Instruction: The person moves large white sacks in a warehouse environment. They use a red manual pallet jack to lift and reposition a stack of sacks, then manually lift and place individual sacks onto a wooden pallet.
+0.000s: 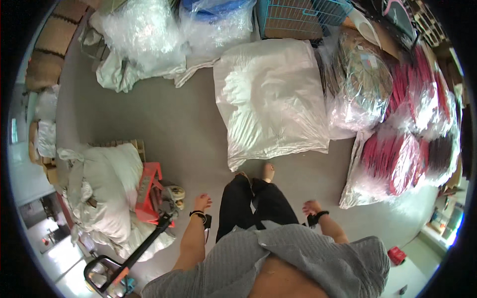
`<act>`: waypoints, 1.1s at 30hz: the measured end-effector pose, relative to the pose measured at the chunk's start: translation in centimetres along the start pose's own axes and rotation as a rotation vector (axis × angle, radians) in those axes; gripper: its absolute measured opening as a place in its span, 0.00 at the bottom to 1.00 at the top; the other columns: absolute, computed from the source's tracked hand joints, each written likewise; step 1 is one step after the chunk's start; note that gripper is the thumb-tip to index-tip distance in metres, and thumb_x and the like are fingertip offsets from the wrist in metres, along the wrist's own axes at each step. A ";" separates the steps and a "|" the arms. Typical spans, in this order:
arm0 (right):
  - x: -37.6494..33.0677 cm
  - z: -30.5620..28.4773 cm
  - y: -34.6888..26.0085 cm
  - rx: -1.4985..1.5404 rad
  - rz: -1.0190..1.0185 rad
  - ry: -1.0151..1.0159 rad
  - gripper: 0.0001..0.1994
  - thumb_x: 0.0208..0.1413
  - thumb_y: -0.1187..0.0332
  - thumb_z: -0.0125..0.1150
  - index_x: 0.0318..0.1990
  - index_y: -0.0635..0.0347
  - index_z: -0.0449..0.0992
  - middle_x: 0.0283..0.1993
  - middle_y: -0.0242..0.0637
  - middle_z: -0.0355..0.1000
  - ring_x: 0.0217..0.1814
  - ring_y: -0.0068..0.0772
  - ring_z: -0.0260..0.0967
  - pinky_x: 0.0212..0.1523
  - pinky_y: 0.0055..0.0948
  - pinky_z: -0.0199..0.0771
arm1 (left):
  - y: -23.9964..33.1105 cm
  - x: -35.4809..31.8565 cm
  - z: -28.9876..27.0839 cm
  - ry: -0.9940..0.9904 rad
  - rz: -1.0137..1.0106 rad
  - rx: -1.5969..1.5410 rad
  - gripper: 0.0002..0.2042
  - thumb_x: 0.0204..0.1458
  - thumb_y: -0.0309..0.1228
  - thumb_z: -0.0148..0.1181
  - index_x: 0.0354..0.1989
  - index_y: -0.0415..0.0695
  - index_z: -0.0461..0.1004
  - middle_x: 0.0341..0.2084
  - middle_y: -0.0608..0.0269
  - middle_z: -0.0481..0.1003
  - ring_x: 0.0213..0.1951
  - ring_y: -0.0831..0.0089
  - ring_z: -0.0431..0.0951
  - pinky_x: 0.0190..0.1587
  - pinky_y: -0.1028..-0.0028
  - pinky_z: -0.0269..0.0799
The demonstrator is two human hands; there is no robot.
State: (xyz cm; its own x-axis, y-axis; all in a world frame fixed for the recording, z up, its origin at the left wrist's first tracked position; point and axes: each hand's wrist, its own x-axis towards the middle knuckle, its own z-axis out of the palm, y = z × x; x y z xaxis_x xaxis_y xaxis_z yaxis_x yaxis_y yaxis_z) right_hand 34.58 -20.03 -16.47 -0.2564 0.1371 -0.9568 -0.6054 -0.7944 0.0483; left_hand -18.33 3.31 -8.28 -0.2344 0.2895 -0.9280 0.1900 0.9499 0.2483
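Observation:
My left hand (202,202) hangs beside my left thigh, holding nothing, its fingers loosely bent and a little apart. My right hand (312,206) hangs out by my right hip, also with nothing visible in it and the fingers relaxed. Both wrists wear dark bands with a small black piece. In front of my feet a large white woven sack (273,94) lies flat on the floor. Nearest to my left hand stands a red pallet jack (147,191) with a black handle (144,248). It sits against a pile of stuffed whitish sacks (99,184).
To the right stand plastic-wrapped bundles of red-pink items (387,159) and a wrapped brownish bundle (367,79). A blue wire cage (290,17) is behind the white sack. Clear plastic-wrapped bundles (144,35) lie far left. Brown cartons (47,64) line the left edge. Grey floor (149,109) lies between.

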 end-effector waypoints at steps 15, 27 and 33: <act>0.4 26.8 -6.0 -0.052 -0.240 0.465 0.16 0.47 0.65 0.49 0.43 0.61 0.61 0.32 0.48 0.67 0.26 0.43 0.68 0.24 0.38 0.71 | 20.1 10.6 -33.4 0.117 -0.089 -0.163 0.11 0.45 0.29 0.47 0.37 0.40 0.64 0.26 0.57 0.70 0.21 0.69 0.71 0.19 0.74 0.67; 4.2 51.9 -1.3 0.293 -0.161 0.343 0.17 0.47 0.66 0.50 0.42 0.66 0.60 0.33 0.48 0.66 0.27 0.43 0.68 0.25 0.38 0.71 | 61.7 25.1 -31.2 -0.074 0.423 0.381 0.09 0.45 0.32 0.51 0.35 0.45 0.66 0.18 0.64 0.70 0.16 0.77 0.69 0.13 0.79 0.62; 6.6 59.7 -8.5 0.359 -0.178 0.197 0.19 0.48 0.65 0.50 0.46 0.67 0.59 0.34 0.47 0.67 0.29 0.40 0.68 0.27 0.34 0.72 | 76.5 24.4 -12.9 -0.250 0.674 0.824 0.12 0.45 0.30 0.49 0.37 0.38 0.68 0.21 0.64 0.71 0.21 0.78 0.70 0.21 0.80 0.64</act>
State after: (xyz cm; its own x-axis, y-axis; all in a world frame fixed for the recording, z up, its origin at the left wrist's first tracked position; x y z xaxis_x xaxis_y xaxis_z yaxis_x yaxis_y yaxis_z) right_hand -6.91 22.97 -6.09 0.0028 0.1106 -0.9939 -0.8592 -0.5083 -0.0590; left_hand -21.84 84.53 -8.35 0.3399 0.5997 -0.7245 0.8082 0.2078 0.5511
